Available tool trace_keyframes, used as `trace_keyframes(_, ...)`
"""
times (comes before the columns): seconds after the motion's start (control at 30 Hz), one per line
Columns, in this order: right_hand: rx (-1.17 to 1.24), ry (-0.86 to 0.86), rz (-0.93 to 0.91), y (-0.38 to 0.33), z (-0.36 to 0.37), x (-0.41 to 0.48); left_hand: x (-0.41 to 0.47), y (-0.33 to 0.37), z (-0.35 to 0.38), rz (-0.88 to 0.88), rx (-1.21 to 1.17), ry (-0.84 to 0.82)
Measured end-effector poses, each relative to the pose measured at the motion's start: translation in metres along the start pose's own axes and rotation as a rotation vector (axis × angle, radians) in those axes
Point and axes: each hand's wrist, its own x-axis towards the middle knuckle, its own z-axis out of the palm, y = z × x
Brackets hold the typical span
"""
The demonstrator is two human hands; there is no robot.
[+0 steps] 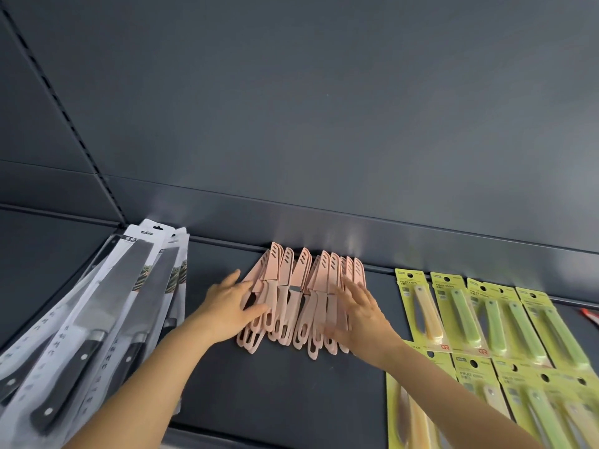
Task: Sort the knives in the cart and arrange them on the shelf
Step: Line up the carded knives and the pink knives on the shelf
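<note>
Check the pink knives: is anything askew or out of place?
Yes. The pink knives lie fanned and overlapping, not parallel, between the left hand and right hand. One mid-row sheath sits partly off, baring a sliver of blade.

My left hand covers the middles of the leftmost pink knives. My right hand, smeared by blur, hides the handles of the rightmost ones. The big knife packs run off the left and bottom edges, so I cannot count them. The green packs are cut by the right and bottom edges, and their small print is unreadable. A red thing at the right edge is mostly out of view.
</note>
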Motion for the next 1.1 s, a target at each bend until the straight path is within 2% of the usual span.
trace_keyframes(0.1,-0.149,-0.124,-0.163,-0.002,0.003,-0.006,-0.007,-0.011,-0.001,-0.023,-0.028,-0.032)
trace_keyframes(0.23,-0.230,-0.158,-0.346,-0.002,0.012,-0.002,-0.016,-0.011,0.000,0.029,-0.118,-0.034)
trace_keyframes(0.43,-0.257,-0.114,-0.374,0.003,0.015,0.005,-0.026,-0.007,0.005,0.302,0.135,-0.032)
trace_keyframes(0.53,-0.293,-0.093,-0.387,-0.002,0.017,0.002,-0.023,-0.011,0.010,0.399,0.181,-0.019)
trace_keyframes(0.73,-0.292,-0.049,-0.398,-0.004,0.022,0.012,-0.017,-0.010,0.017,0.415,0.178,0.097)
trace_keyframes(0.83,-0.293,-0.049,-0.390,-0.014,0.022,0.008,-0.015,-0.010,0.014,0.403,0.199,0.059)
trace_keyframes(1.0,-0.245,-0.007,-0.493,-0.049,0.026,0.012,-0.018,-0.023,-0.013,0.319,0.206,0.018)
trace_keyframes(1.1,-0.235,-0.051,-0.472,-0.057,0.029,0.021,-0.021,-0.023,-0.020,0.348,0.260,-0.030)
